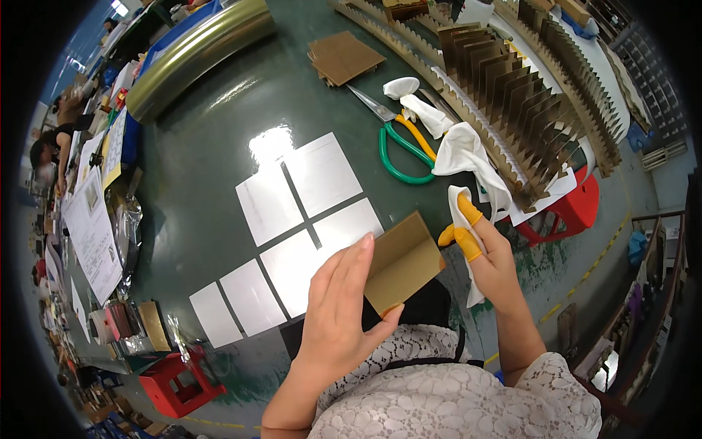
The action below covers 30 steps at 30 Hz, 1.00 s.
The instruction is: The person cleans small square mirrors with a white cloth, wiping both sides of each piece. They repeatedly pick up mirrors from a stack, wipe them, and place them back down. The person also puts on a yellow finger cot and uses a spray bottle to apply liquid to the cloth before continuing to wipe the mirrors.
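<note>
My left hand [333,314] grips the left end of a gold-brown folded panel [406,272], thumb at its lower edge and fingers along its far side. The panel is bent lengthwise into two faces and held above the near table edge. To its right, my right hand [493,267] pinches a white cloth [459,202] that hangs down past the fingers. Yellow finger cots [468,243] cover several of its fingertips. Beyond my left hand, several white rectangular sheets [322,174] lie in rows on the dark green table [197,175].
Green-and-yellow-handled scissors [406,150] and crumpled white cloths [468,155] lie at the right. Farther back are brown square cards [344,57] and a gold film roll [205,55]. Upright brown panels [504,95] stand in notched racks. Red stools [179,384] flank the table.
</note>
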### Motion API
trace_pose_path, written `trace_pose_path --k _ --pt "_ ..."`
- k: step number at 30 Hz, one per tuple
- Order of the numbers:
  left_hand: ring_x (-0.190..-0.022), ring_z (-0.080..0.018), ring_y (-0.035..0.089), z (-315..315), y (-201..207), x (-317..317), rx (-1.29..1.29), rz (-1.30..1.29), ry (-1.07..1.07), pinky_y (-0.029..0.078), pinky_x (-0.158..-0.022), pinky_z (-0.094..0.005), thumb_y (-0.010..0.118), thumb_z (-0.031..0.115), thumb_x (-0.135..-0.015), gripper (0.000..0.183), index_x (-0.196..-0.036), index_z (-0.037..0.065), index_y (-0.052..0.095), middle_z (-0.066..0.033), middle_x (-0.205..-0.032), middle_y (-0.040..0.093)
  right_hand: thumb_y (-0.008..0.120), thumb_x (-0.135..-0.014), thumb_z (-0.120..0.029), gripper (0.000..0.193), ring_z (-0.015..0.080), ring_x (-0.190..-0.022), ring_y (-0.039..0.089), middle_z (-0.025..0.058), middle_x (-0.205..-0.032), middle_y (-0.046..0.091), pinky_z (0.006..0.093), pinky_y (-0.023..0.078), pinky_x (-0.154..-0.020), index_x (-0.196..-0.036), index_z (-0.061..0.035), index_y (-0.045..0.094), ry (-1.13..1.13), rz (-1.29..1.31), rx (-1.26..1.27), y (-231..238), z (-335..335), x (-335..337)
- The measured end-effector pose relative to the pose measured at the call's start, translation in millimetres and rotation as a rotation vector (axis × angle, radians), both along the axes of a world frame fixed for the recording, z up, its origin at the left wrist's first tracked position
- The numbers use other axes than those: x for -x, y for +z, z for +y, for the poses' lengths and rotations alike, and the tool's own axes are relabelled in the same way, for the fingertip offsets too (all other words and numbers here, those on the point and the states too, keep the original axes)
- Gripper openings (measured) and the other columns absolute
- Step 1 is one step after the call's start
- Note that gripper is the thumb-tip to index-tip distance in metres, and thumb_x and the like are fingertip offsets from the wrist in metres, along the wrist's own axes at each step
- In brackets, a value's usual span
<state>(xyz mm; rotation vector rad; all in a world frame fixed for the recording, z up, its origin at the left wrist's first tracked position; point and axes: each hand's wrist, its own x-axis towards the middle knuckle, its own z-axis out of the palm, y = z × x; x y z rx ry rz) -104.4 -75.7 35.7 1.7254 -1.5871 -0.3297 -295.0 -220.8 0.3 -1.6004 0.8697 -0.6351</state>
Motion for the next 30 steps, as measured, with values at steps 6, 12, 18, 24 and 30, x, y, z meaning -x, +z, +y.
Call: trace_pose_path --k 6,12,18,24,30 --pt "-0.118 -0.0311 0.050 -1.6 1.5 -2.2 -0.050 0.024 0.020 0.044 -0.096 -0.0389 0.084 0.001 -0.059 0.101 -0.147 0.001 0.034 -0.0126 -0.140 0.051 0.047 -0.096 0.001 0.048 0.0073 -0.081 0.051 0.0051 -0.100 0.065 0.0201 0.041 -0.074 -0.144 -0.0039 0.046 0.009 0.006 -0.002 -4.3 -1.6 1.9" --pt "-0.119 -0.0312 0.050 -4.4 3.4 -4.4 -0.033 0.050 0.008 0.041 -0.101 -0.0405 0.085 0.001 -0.058 0.103 -0.148 0.004 0.033 -0.0129 -0.139 0.052 0.048 -0.089 0.007 0.046 0.0126 -0.080 0.055 0.0080 -0.097 0.063 0.0246 0.044 -0.073 -0.133 -0.0020 0.055 0.024 -0.008 0.061 -1.7 -2.8 2.1" --pt "-0.120 -0.0314 0.050 -4.7 6.9 -8.9 -0.033 0.099 -0.026 0.040 -0.102 -0.0408 0.086 0.002 -0.058 0.105 -0.148 0.005 0.033 -0.0136 -0.139 0.053 0.055 -0.079 0.006 0.027 0.0277 -0.068 0.058 0.0133 -0.080 0.052 0.0339 0.048 -0.061 -0.101 -0.0021 0.068 0.166 0.260 0.664 5.4 -18.3 9.2" --pt "-0.120 -0.0304 0.051 -5.5 8.9 -10.2 -0.021 0.120 -0.085 0.039 -0.103 -0.0408 0.086 0.005 -0.059 0.104 -0.148 0.004 0.033 -0.0151 -0.138 0.054 0.063 -0.080 -0.004 0.018 0.0277 -0.064 0.060 0.0119 -0.080 0.053 0.0363 0.049 -0.055 -0.097 -0.0046 0.069 0.256 0.298 0.879 13.5 -28.6 6.1" --pt "-0.118 -0.0290 0.052 -4.7 7.3 -13.4 -0.001 0.124 -0.096 0.040 -0.101 -0.0400 0.086 0.011 -0.061 0.103 -0.148 0.001 0.033 -0.0163 -0.134 0.057 0.064 -0.081 -0.008 0.016 0.0255 -0.064 0.061 0.0099 -0.078 0.053 0.0356 0.050 -0.053 -0.096 -0.0074 0.069 0.277 0.294 0.932 18.4 -29.7 3.8"
